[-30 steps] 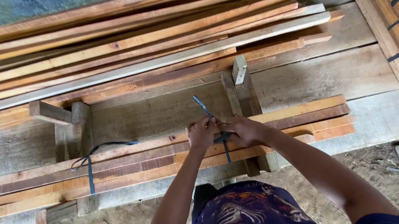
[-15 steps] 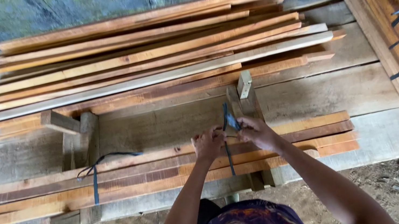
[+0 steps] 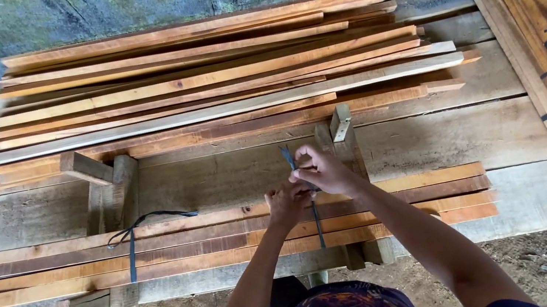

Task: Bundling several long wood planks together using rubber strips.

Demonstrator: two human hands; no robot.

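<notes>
Flat dark strap (image 3: 317,224): runs front-to-back across bundle of rough wooden slats (image 3: 228,236) lying left-right. Left hand (image 3: 288,204) and right hand (image 3: 319,170) pinch its upturned ends.

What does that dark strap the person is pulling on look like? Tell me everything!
The dark strap is a thin, flat band, likely plastic. It runs across the near bundle of wooden slats, looped around it near its middle. Its free end sticks up above the hands. The right hand pinches that end, and the left hand grips it just below, on top of the slats. It looks pulled tight.
</notes>
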